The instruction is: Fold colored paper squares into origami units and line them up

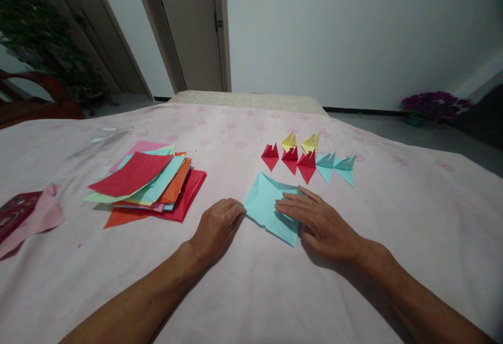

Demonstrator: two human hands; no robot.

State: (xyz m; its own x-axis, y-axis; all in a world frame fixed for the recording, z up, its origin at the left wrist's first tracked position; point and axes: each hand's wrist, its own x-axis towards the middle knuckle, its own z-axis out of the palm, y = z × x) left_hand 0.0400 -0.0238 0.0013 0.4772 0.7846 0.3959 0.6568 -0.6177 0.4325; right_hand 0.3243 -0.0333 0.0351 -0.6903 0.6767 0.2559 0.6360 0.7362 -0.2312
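Note:
A light blue sheet of origami paper (261, 197) lies on the cloth in front of me, with creases and folded-in edges showing. My left hand (222, 223) pinches its left corner between thumb and fingers. Across the right part of the paper, my right hand (318, 223) rests with fingers stretched out flat, covering some of it. Just beyond the paper stand several folded paper figures: red ones (306, 165), light blue ones (345, 168) and two yellow ones (311, 142) behind.
A loose stack of coloured paper (131, 173) lies to the left. Farther left are a dark red packet (18, 210) and a pink piece (49, 210). The table wears a pale pink flowered cloth (251, 291). A wooden chair (43, 92) stands at the far left.

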